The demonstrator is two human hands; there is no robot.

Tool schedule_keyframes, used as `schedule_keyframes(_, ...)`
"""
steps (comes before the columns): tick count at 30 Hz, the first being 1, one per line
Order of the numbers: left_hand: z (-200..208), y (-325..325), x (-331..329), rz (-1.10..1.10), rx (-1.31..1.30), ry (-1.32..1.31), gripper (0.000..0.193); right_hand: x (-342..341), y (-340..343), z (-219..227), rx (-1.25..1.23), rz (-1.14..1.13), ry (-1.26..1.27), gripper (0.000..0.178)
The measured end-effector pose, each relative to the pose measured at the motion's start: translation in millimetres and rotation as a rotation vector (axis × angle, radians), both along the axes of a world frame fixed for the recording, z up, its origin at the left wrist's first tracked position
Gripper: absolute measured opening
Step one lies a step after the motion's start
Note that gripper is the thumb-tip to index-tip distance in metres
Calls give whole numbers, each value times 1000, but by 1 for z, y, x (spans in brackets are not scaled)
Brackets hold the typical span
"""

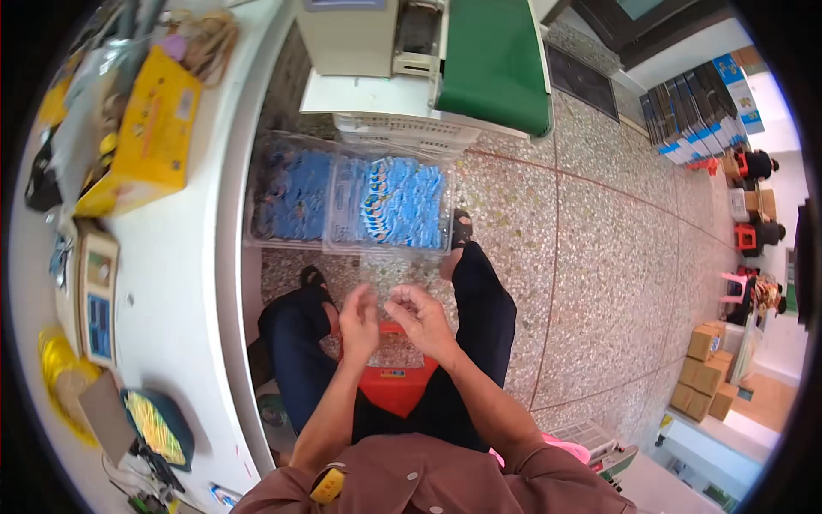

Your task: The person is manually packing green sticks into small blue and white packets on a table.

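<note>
Left hand and right hand are hovering side by side over the gap between the knees, apart from each other. Left fingers are bending loosely and blurring; right fingers are curling in toward the thumb. Cannot tell whether either is pinching something small.

Blue pieces are filling two clear plastic bins, which are sitting edge to edge on the speckled floor, ahead of the hands and well apart from them. The right bin is also showing a multicoloured strip down its load; the left bin is looking darker.

Crowding the bins: right sandal is standing just beside the right bin's side, left sandal is resting near the left bin's front. White crate is blocking the far side, with a beige machine and a green conveyor belt looming beyond it. A long white table is walling off the left, carrying a yellow box near its far end.

Red stool is showing between the thighs. Far right, brown cartons are piling up, and people are sitting near the wall.
</note>
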State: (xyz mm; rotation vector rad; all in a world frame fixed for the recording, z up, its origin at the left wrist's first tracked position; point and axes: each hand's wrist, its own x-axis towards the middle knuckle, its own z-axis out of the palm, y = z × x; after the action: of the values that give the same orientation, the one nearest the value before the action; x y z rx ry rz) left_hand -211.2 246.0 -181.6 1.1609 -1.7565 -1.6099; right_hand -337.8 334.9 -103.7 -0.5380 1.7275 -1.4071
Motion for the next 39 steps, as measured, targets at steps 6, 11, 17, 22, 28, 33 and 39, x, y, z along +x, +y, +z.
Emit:
schedule_keyframes(6,109,18,84,76,-88,75,27,41,17,16,-24,136,29,29)
schedule_keyframes(11,199,18,141,248,-274,57,28,71,-1,65,-71,225,55,24)
schedule_keyframes(17,223,24,222,499,-463,-29,25,118,-40,95,-120,413,92,25)
schedule_keyframes(22,213,13,258,545,-463,-6,19,134,-83,112,-157,486,185,20)
schedule_keyframes(28,218,38,309,681,-391,58,19,218,-154,139,-266,707,189,20)
schedule_keyframes(33,229,57,349,854,-223,119,15,272,-189,139,-264,875,240,23)
schedule_keyframes(39,201,55,396,1161,-238,1,14,328,-228,146,-181,835,174,30)
